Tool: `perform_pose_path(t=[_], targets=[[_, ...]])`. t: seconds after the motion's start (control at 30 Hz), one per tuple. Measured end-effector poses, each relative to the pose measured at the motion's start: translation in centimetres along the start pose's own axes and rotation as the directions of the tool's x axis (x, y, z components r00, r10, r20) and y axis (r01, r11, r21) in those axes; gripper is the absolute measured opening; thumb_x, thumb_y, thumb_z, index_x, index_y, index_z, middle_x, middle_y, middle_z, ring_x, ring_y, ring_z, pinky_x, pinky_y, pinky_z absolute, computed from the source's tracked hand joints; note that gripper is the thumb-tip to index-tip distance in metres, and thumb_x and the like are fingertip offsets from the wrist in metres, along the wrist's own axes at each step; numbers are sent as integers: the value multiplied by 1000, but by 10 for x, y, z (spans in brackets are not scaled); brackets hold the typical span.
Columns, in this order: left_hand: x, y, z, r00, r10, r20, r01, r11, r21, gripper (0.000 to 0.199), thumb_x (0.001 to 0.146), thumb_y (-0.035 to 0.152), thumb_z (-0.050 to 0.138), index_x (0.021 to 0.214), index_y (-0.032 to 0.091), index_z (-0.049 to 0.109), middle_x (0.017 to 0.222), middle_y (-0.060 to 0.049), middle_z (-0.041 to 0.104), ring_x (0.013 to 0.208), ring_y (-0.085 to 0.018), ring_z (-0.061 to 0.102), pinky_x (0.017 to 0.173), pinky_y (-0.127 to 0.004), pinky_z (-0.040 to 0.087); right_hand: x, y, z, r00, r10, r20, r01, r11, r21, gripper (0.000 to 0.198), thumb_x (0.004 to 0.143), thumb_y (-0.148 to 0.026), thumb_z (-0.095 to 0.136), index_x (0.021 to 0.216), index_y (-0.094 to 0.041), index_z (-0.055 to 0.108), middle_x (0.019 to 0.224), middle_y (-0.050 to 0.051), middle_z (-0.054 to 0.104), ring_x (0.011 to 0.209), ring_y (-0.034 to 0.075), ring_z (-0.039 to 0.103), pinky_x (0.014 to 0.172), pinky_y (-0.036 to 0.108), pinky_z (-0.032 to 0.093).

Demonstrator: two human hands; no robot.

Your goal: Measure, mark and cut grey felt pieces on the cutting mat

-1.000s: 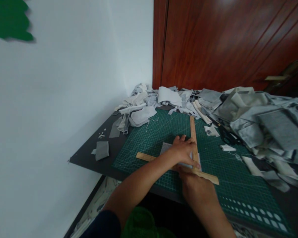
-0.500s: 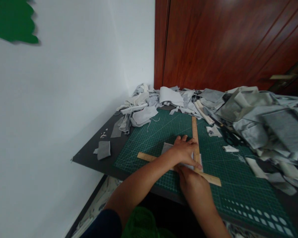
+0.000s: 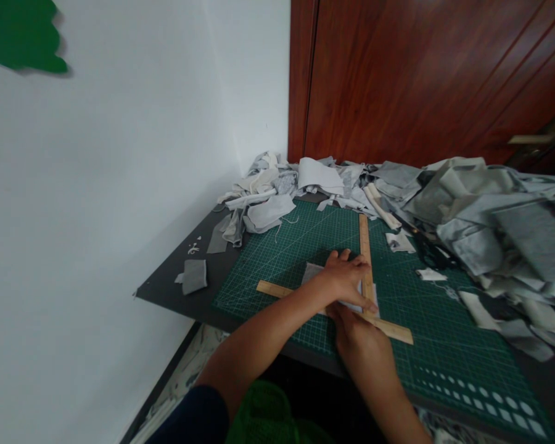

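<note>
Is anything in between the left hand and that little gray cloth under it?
Yes, partly: a wooden ruler lies across the right side of the gray cloth, under the thumb of the left hand. Under the palm, I can't tell.

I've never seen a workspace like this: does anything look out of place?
Tiny white scraps lie loose on the dark tabletop at left, oddly apart from the cloth heap, and stray threads trail over the green mat. Nothing looks damaged.

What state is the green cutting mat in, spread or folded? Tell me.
Spread. The cutting mat lies flat on the dark tabletop, its printed grid showing on both sides of the wooden T-shaped ruler, no fold visible.
</note>
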State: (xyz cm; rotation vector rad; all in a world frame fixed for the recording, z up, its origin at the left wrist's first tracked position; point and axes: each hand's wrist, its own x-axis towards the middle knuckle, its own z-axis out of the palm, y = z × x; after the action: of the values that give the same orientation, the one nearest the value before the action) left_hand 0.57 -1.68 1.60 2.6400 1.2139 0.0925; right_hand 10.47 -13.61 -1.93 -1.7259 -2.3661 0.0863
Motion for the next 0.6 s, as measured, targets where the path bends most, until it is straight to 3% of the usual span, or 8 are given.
perform_pose_path(t=[0.6], targets=[[-1,1,-3,1000,9,21,-9,1000,22,87,76,73,64,145,23,46,159,-9,41,145,-42,29,112,-55,25,0,-2,-2,999,18,39,-18,1000,-3,30,94,-7,52,113,-18,73,90,10,79,75,22,76,60,25,49]])
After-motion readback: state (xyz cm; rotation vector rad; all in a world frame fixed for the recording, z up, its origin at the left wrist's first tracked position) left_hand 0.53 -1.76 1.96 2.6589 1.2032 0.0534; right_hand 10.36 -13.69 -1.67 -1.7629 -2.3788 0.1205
